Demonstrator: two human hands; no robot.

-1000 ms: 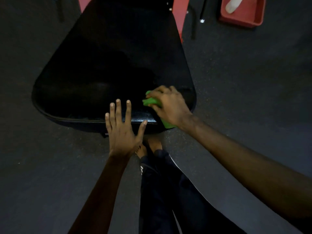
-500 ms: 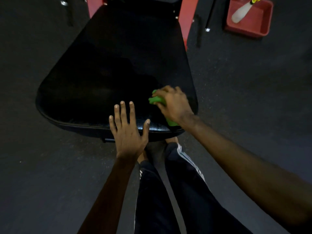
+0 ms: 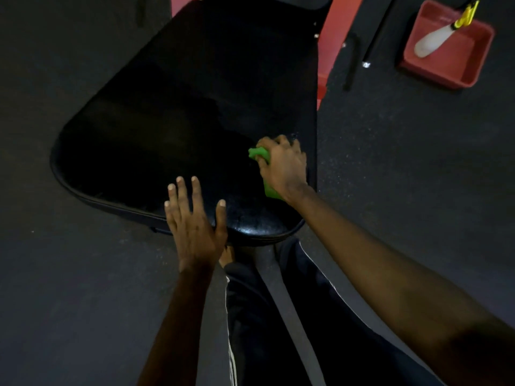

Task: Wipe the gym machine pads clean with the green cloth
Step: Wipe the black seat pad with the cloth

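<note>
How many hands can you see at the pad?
2. The left hand is open, fingers straight, over the pad's near edge. The right hand grips the cloth on the pad, near its right edge. None look hidden.

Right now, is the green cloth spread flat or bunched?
Bunched: the green cloth is wadded in the right hand, only crumpled ends poking out.

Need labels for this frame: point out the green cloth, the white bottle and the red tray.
green cloth [image 3: 257, 153], head view, its exposed bunched end.
white bottle [image 3: 434, 40], head view, middle of its body.
red tray [image 3: 459, 54], head view, bare floor inside.
</note>
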